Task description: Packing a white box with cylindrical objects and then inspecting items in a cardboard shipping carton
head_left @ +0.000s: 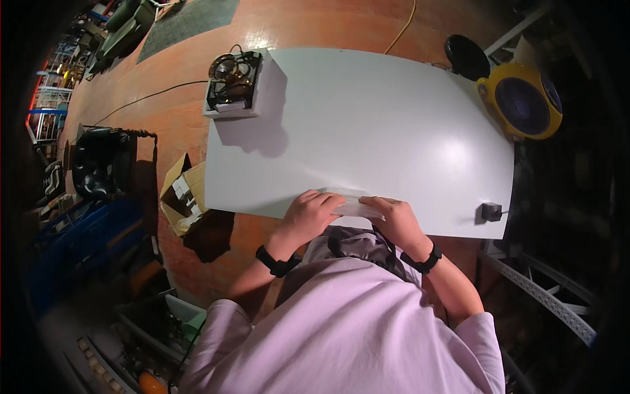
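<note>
At the near edge of the white table (380,125), both my hands grip a translucent whitish object (354,207), flat and longish. It looks like a clear plastic case or folded film; its exact kind cannot be made out. My left hand (312,213) is closed around its left end, fingers curled over the top. The other end is held by my right hand (397,220), fingers bent over it and the thumb mostly hidden. A dark band circles each wrist.
A white box (262,85) full of dark devices and cables stands at the table's far left. A small black cube (491,211) sits near the right edge. Beyond the far right corner is a yellow rounded device (525,105). An opened cardboard box (177,213) lies left of the table.
</note>
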Available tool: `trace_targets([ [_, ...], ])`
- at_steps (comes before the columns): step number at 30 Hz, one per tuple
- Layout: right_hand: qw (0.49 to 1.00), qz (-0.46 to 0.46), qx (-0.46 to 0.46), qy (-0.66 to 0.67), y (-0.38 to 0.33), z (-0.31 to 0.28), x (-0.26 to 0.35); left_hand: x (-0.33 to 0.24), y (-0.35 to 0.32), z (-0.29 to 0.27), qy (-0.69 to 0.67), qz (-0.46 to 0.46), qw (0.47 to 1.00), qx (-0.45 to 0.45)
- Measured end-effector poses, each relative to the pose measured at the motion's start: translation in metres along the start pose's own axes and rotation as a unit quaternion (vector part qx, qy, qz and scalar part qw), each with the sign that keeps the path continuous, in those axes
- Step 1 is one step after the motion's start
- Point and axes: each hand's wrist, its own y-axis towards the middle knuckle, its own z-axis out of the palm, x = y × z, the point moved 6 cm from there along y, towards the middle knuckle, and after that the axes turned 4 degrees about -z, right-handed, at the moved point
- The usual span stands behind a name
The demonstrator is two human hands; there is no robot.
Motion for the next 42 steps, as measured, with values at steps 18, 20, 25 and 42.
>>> trace_targets([
  [18, 0.997, 0.074, -0.016, 0.033, 0.015, -0.004, 0.004, 0.014, 0.009, 0.000, -0.057, -0.031, 0.998, 0.002],
  [20, 0.995, 0.096, -0.001, 0.009, 0.016, -0.002, 0.004, 0.014, 0.009, -0.001, -0.055, -0.019, 0.998, -0.004],
  [25, 0.991, 0.042, -0.125, 0.015, 0.011, -0.009, 0.017, 0.018, 0.006, -0.001, -0.061, -0.021, 0.998, -0.002],
  [42, 0.992, -0.073, -0.099, 0.000, -0.026, -0.010, -0.002, -0.030, -0.037, 0.010, 0.012, -0.138, 0.982, -0.132],
])
